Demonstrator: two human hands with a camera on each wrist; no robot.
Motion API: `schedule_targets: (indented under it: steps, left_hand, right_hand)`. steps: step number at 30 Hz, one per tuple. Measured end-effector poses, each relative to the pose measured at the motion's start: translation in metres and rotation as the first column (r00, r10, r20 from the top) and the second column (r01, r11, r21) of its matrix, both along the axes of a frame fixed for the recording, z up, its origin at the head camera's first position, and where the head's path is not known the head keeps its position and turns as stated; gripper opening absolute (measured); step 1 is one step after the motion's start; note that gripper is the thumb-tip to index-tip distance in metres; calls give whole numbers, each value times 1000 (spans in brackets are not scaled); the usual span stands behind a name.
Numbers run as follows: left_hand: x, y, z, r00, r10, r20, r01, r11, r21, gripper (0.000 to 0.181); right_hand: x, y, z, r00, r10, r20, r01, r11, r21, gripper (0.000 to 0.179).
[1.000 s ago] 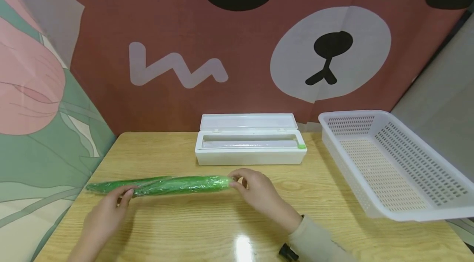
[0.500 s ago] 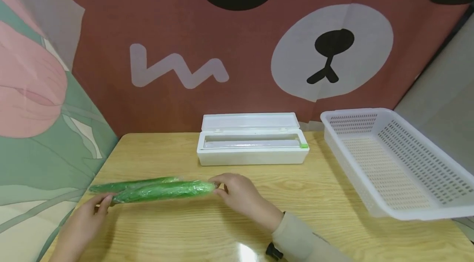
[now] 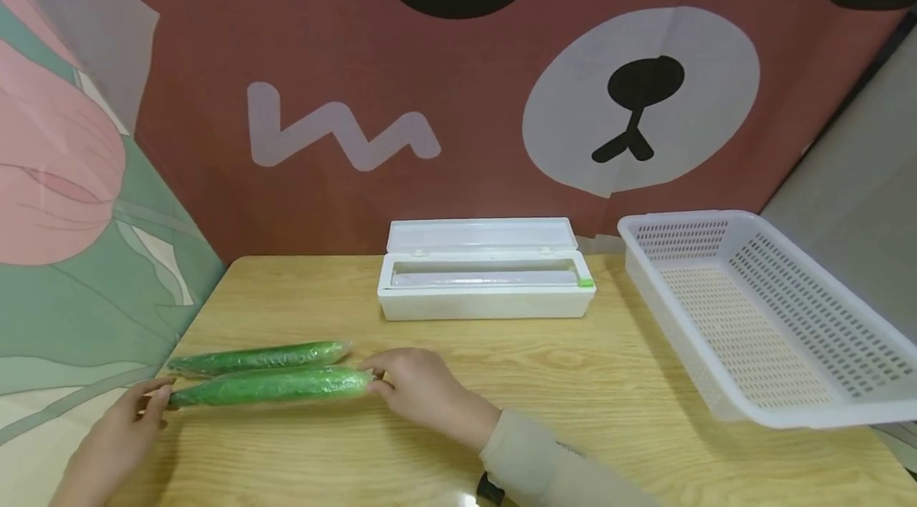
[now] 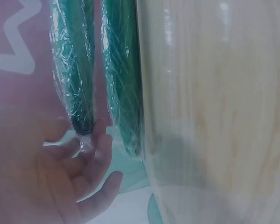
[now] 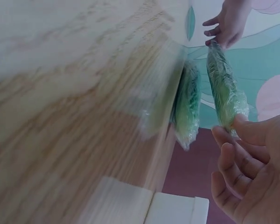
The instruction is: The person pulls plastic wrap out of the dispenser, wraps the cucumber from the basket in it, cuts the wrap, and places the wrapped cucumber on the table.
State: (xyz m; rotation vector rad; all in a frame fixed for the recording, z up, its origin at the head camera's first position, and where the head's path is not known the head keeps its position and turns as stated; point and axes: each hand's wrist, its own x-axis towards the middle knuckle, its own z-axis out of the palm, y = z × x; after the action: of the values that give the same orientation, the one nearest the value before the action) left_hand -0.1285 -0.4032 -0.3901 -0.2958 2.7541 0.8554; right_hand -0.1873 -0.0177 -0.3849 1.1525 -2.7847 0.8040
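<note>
A cucumber in clear plastic film (image 3: 275,386) is held level between both hands, above the wooden table. My left hand (image 3: 115,439) pinches its left end; in the left wrist view the fingers close on the twisted tail of film (image 4: 85,142). At the paler right end, my right hand (image 3: 426,389) pinches the tip between thumb and fingers, seen also in the right wrist view, where the wrapped cucumber (image 5: 224,88) points away toward the left hand (image 5: 231,23). Just behind it, a second film-wrapped cucumber (image 3: 261,358) lies on the table, roughly parallel.
A white dispenser box (image 3: 487,306) stands at the table's back with its lid raised and a roll of cling film (image 3: 487,278) inside. To the right is a white perforated basket (image 3: 662,340). A printed cloth (image 3: 344,204) hangs behind the table (image 3: 573,388); a dark object (image 3: 490,489) sits near the right sleeve.
Both hands have carried the front cucumber leftward and toward the person, separating it from the one behind. The left hand has slid out to its left end. The second cucumber stays put.
</note>
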Motion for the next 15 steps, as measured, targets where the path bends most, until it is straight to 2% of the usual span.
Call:
schedule_targets:
  steps: [6, 8, 15]
  left_hand:
    - [0, -8, 1, 1000, 9, -5, -9, 1000, -18, 75]
    - [-2, -13, 0, 1000, 11, 23, -10, 1000, -18, 77]
    - [-5, -22, -4, 999, 4, 48, -6, 999, 42, 70]
  right_hand:
    - [-3, -17, -3, 1000, 18, 8, -18, 999, 29, 29]
    - [-4, -24, -3, 1000, 17, 27, -18, 999, 30, 30]
    - [-6, -42, -9, 995, -19, 100, 17, 1000, 26, 27]
